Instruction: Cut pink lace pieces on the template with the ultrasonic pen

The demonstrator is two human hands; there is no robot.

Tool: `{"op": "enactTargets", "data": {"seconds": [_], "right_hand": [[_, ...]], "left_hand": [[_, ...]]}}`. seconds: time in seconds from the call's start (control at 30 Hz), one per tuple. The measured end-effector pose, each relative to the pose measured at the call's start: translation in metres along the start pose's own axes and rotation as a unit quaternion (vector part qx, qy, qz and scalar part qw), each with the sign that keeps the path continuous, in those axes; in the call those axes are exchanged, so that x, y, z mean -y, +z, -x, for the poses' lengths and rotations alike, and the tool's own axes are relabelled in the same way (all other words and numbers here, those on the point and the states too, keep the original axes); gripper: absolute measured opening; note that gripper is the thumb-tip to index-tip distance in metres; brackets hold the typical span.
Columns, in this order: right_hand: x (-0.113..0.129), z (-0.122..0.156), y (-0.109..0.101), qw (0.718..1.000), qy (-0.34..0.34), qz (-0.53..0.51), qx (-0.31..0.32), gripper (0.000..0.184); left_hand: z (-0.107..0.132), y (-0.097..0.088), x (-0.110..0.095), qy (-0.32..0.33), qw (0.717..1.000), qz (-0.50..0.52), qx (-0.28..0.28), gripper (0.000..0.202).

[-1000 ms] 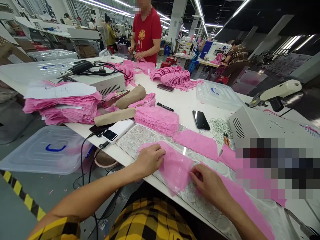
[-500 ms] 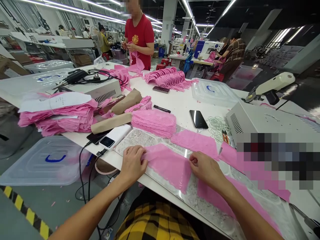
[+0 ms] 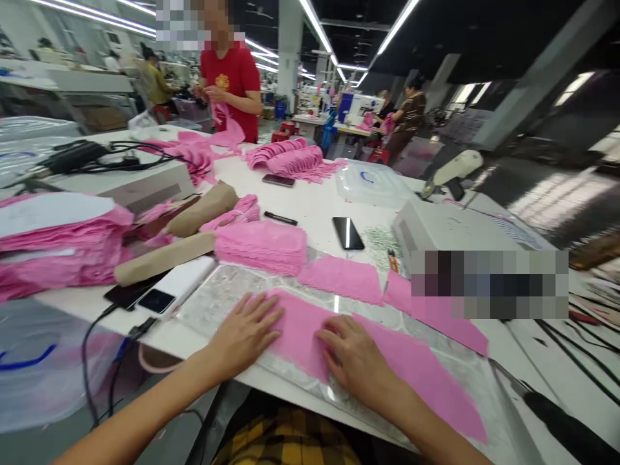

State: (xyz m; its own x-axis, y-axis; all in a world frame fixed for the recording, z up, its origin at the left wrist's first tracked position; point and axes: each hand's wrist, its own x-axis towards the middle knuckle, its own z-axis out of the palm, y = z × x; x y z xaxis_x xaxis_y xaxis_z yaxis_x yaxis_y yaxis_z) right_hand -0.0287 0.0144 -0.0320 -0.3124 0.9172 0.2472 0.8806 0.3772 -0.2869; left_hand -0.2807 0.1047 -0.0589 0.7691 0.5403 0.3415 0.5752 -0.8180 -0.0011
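A pink fabric piece [image 3: 300,329] lies on a clear, marbled board [image 3: 203,307] in front of me. My left hand [image 3: 247,336] rests flat on its left edge, fingers spread. On its right edge sits my right hand [image 3: 356,355], fingers bent and apart, fingertips touching the cloth; the palm side is hidden. A longer pink fabric piece [image 3: 426,368] extends to the right, partly behind my right hand and forearm. Beyond the hands are a stack of pink fabric pieces [image 3: 259,248], a pink panel [image 3: 343,279] and another pink strip [image 3: 445,316].
A black-handled tool with a metal tip [image 3: 557,410] lies at the right. A white power bank [image 3: 179,284], phone [image 3: 347,233], marker [image 3: 281,218] and grey box [image 3: 436,232] are on the table. Pink bundles [image 3: 72,245] lie left. A person in red [image 3: 230,77] stands across the table.
The view has swung right. The fabric piece has moved right against the longer one and now lies flat. My left hand has gone from pinching its corner to lying spread; the right fingers have loosened.
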Motion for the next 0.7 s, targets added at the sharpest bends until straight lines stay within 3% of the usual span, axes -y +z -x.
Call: {"op": "enactTargets", "data": {"seconds": [0.13,0.23,0.33,0.43,0.57,0.7], "right_hand": [[0.001,-0.002,-0.002,1.0,0.017,-0.001,0.004,0.022],[-0.003,0.008,-0.01,0.999,0.022,-0.012,-0.035,0.025],[-0.019,0.036,-0.023,0.993,0.046,-0.019,-0.108,0.029],[-0.044,0.079,-0.032,0.974,0.122,0.002,-0.189,0.023],[-0.068,0.142,-0.032,0.941,0.219,0.051,-0.253,0.022],[-0.067,0.181,-0.027,0.91,0.273,0.08,-0.3,0.021]], "left_hand": [[0.018,0.003,0.025,-0.044,0.996,-0.064,-0.054,0.039],[0.014,-0.01,0.024,-0.05,0.992,-0.095,-0.06,0.036],[-0.008,-0.025,0.001,0.015,0.998,-0.042,-0.05,0.034],[-0.041,-0.028,-0.034,0.122,0.99,0.063,0.019,0.032],[-0.093,-0.013,-0.075,0.25,0.947,0.177,0.098,0.032],[-0.141,0.01,-0.106,0.323,0.902,0.245,0.151,0.034]]}}
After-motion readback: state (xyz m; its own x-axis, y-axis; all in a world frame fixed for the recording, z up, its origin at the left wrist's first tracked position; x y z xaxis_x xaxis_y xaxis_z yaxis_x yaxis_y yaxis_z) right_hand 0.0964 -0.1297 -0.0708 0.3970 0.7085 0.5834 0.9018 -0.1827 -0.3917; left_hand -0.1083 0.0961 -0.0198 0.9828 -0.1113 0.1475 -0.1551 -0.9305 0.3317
